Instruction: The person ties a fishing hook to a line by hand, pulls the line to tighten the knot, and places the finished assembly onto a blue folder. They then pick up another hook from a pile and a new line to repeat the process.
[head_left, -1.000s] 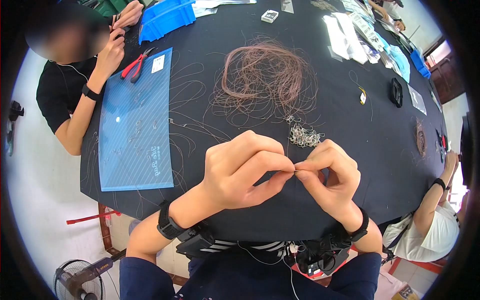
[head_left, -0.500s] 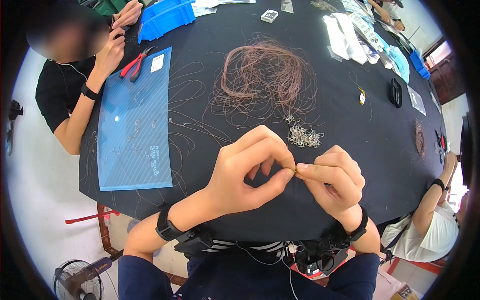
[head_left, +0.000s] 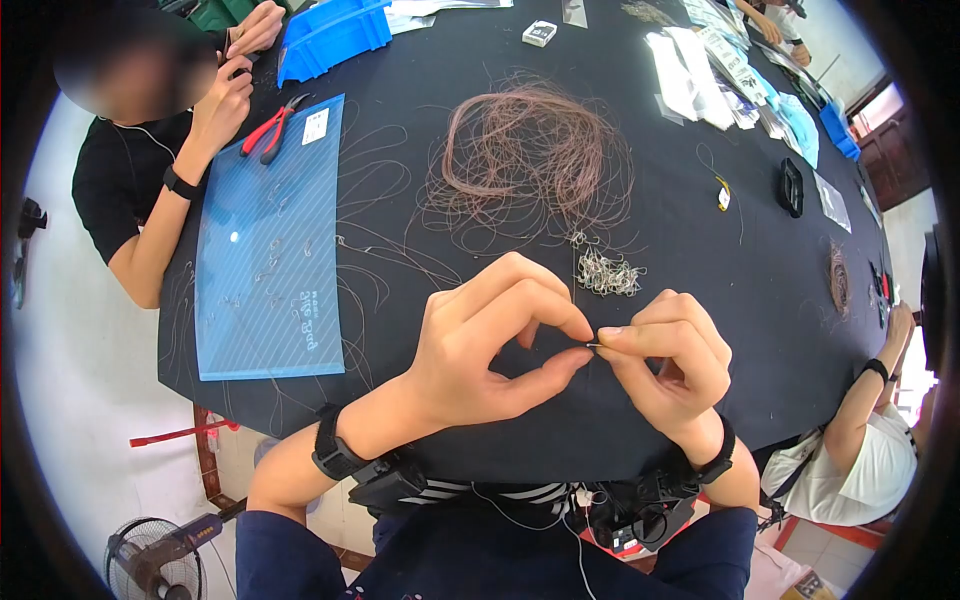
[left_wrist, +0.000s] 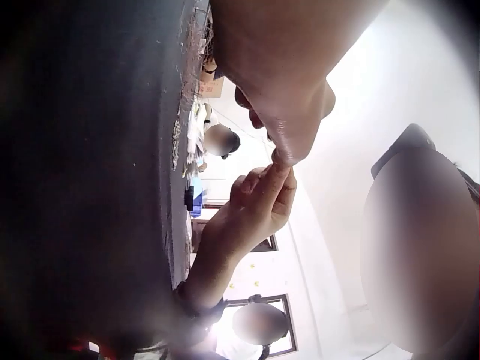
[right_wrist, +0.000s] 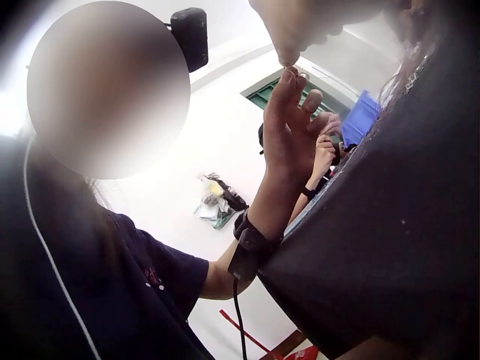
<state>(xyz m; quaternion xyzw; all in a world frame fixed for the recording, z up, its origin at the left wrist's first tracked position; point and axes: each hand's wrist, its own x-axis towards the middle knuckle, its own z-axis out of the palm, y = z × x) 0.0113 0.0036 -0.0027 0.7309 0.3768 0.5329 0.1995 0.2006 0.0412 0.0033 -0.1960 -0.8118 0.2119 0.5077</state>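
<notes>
Tiny metal piece (head_left: 594,345) is pinched in the right hand (head_left: 690,362), beside the left hand (head_left: 465,345) with thumb and forefinger parted.

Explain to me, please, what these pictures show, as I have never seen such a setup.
There is no machine here: a person works with bare hands and wears three cameras. The wide picture comes from the head, looking down; the two tilted ones come from the left and right wrists.

On the black table lie a loose coil of thin brown line, a heap of small metal hooks, a blue file bag with red-handled pliers at its far end, and farther off a blue bin.

The right hand pinches a small shiny piece, too tiny to name surely. The left hand has its thumb and forefinger beside it; whether they grip anything is unclear.
</notes>
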